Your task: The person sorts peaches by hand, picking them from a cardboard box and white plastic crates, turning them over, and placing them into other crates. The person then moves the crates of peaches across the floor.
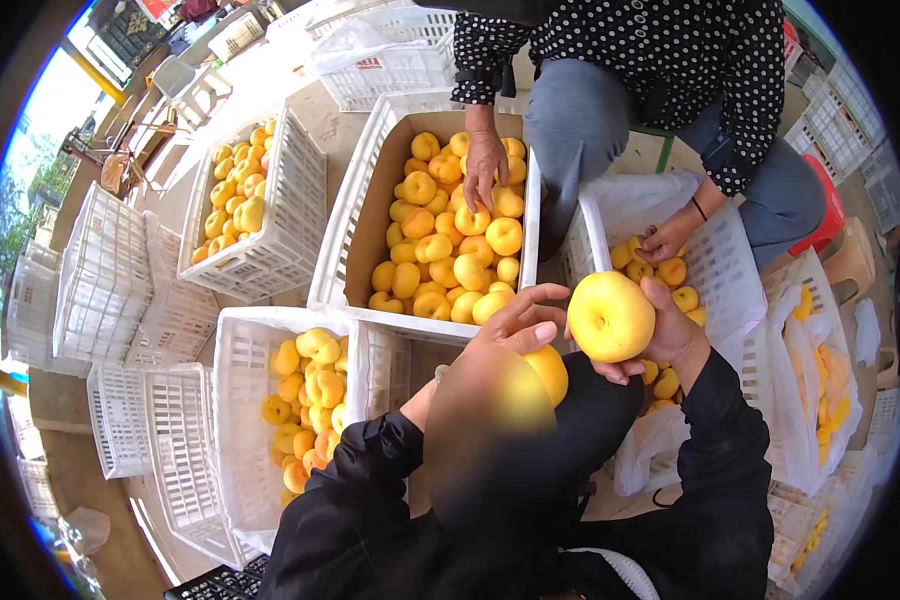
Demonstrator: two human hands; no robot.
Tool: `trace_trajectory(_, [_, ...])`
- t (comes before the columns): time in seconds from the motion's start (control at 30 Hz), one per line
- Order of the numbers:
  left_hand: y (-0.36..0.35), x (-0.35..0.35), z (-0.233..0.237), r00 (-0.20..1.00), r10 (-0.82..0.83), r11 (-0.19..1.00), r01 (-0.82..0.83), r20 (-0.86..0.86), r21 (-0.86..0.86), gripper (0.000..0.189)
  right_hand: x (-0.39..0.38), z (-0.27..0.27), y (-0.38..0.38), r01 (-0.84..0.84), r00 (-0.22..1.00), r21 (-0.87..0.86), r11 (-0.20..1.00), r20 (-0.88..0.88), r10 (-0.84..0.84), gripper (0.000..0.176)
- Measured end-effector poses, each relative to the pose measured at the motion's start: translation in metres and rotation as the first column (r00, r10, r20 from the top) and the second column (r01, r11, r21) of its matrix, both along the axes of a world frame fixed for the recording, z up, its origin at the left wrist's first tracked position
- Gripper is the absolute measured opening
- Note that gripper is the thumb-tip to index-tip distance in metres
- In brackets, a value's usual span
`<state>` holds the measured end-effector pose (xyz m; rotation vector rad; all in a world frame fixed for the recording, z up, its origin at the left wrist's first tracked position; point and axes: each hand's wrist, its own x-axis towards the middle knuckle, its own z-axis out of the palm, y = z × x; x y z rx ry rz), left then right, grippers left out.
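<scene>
My right hand (678,335) is wrapped round a large yellow peach (611,316), its dimpled end facing up toward me. Close by on the left, my left hand (515,325) has its fingers curved toward that fruit. A second yellow peach (547,373) lies against the left palm, below the thumb, and seems held there; a blurred patch hides part of it and of the hand. Both hands are above my dark-clothed knee, between a cardboard-lined crate of peaches (320,285) and a white-lined crate (735,265) with more peaches.
Opposite me a person in a dotted top reaches one hand (485,165) into the cardboard-lined crate and the other (670,238) into the lined crate. More peach crates stand at left (290,235) and lower left (240,400). Empty white baskets (105,275) are stacked far left.
</scene>
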<state>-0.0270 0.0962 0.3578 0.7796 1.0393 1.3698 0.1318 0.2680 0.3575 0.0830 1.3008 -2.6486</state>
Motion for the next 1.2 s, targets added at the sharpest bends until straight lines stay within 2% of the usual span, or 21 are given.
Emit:
trace_trajectory(0.07, [-0.009, 0.007, 0.002, 0.997, -0.01, 0.995, 0.002, 0.081, 0.1, 0.058, -0.013, 0.007, -0.013, -0.193, 0.981, 0.119, 0.974, 0.032, 0.191, 0.079])
trace_trajectory(0.1, [-0.018, 0.002, -0.003, 0.986, -0.111, 0.993, 0.103, 0.123, 0.063, 0.061, -0.017, 0.01, -0.019, -0.255, 0.962, 0.102, 0.962, 0.128, 0.241, 0.081])
trace_trajectory(0.13, [-0.026, 0.002, -0.006, 0.977, -0.139, 0.989, 0.129, 0.162, 0.069, 0.06, -0.021, 0.014, -0.024, -0.259, 0.961, 0.104, 0.96, 0.132, 0.245, 0.081])
trace_trajectory(0.27, [-0.053, -0.001, -0.025, 0.961, -0.04, 0.999, 0.033, 0.275, 0.032, 0.055, -0.039, 0.034, -0.047, -0.322, 0.907, 0.218, 0.921, 0.351, 0.234, 0.092])
trace_trajectory(0.33, [-0.07, -0.006, -0.029, 0.935, 0.052, 0.999, -0.054, 0.352, -0.004, 0.05, -0.053, 0.039, -0.044, -0.399, 0.892, 0.567, 0.721, 0.421, 0.162, 0.093])
trace_trajectory(0.37, [-0.081, -0.01, -0.033, 0.917, 0.084, 0.996, -0.08, 0.389, -0.026, 0.05, -0.064, 0.045, -0.047, -0.377, 0.904, 0.615, 0.692, 0.407, 0.131, 0.089])
trace_trajectory(0.4, [-0.089, -0.016, -0.037, 0.901, 0.113, 0.994, -0.105, 0.42, -0.042, 0.051, -0.075, 0.037, -0.045, -0.348, 0.921, 0.585, 0.733, 0.361, 0.149, 0.075])
trace_trajectory(0.47, [-0.101, -0.024, -0.04, 0.87, 0.234, 0.972, -0.219, 0.433, -0.084, 0.054, -0.103, 0.021, -0.038, -0.268, 0.963, 0.706, 0.655, 0.218, 0.158, 0.047])
trace_trajectory(0.53, [-0.107, -0.037, -0.032, 0.831, 0.201, 0.978, -0.202, 0.519, -0.055, 0.058, -0.134, 0.005, -0.025, -0.045, 0.998, 0.952, 0.303, 0.054, -0.02, 0.023])
trace_trajectory(0.57, [-0.109, -0.037, -0.031, 0.843, 0.323, 0.944, -0.322, 0.43, -0.078, 0.063, -0.145, -0.01, -0.019, -0.052, 0.998, 0.95, 0.307, 0.06, -0.015, 0.023])
trace_trajectory(0.63, [-0.121, -0.047, -0.041, 0.828, 0.372, 0.926, -0.361, 0.419, -0.11, 0.066, -0.163, -0.047, -0.011, -0.006, 0.992, 1.0, -0.028, 0.01, 0.128, 0.034])
trace_trajectory(0.67, [-0.126, -0.05, -0.044, 0.809, 0.412, 0.91, -0.388, 0.419, -0.147, 0.067, -0.166, -0.063, -0.013, -0.009, 0.991, 1.0, -0.024, 0.012, 0.131, 0.034])
trace_trajectory(0.73, [-0.131, -0.056, -0.053, 0.81, 0.414, 0.909, -0.389, 0.414, -0.149, 0.067, -0.17, -0.095, -0.02, -0.029, 0.946, 0.964, -0.265, 0.113, 0.305, 0.047])
trace_trajectory(0.77, [-0.133, -0.059, -0.057, 0.816, 0.412, 0.91, -0.389, 0.405, -0.144, 0.067, -0.175, -0.106, -0.025, -0.042, 0.932, 0.926, -0.374, 0.171, 0.319, 0.047])
trace_trajectory(0.8, [-0.132, -0.061, -0.055, 0.813, 0.419, 0.907, -0.393, 0.404, -0.15, 0.067, -0.177, -0.113, -0.025, -0.042, 0.931, 0.928, -0.369, 0.171, 0.324, 0.047])
trace_trajectory(0.87, [-0.129, -0.061, -0.046, 0.835, 0.44, 0.898, -0.412, 0.329, -0.155, 0.066, -0.186, -0.111, -0.03, -0.375, 0.814, 0.834, -0.404, 0.505, 0.287, 0.045])
trace_trajectory(0.93, [-0.128, -0.061, -0.046, 0.82, 0.455, 0.89, -0.42, 0.347, -0.176, 0.066, -0.191, -0.109, -0.028, -0.342, 0.811, 0.85, -0.401, 0.483, 0.331, 0.043])
trace_trajectory(1.0, [-0.126, -0.063, -0.051, 0.842, 0.411, 0.911, -0.365, 0.351, -0.192, 0.065, -0.194, -0.092, -0.024, -0.409, 0.773, 0.844, -0.347, 0.523, 0.361, 0.041])
trace_trajectory(1.07, [-0.125, -0.063, -0.056, 0.836, 0.414, 0.909, -0.366, 0.36, -0.198, 0.064, -0.191, -0.091, -0.018, -0.403, 0.8, 0.866, -0.297, 0.491, 0.346, 0.044])
trace_trajectory(1.13, [-0.123, -0.063, -0.059, 0.824, 0.42, 0.907, -0.367, 0.381, -0.207, 0.062, -0.19, -0.1, -0.016, -0.306, 0.868, 0.93, -0.205, 0.361, 0.341, 0.042])
trace_trajectory(1.2, [-0.123, -0.062, -0.06, 0.823, 0.419, 0.907, -0.36, 0.383, -0.218, 0.062, -0.191, -0.101, -0.016, -0.284, 0.873, 0.933, -0.222, 0.347, 0.342, 0.042])
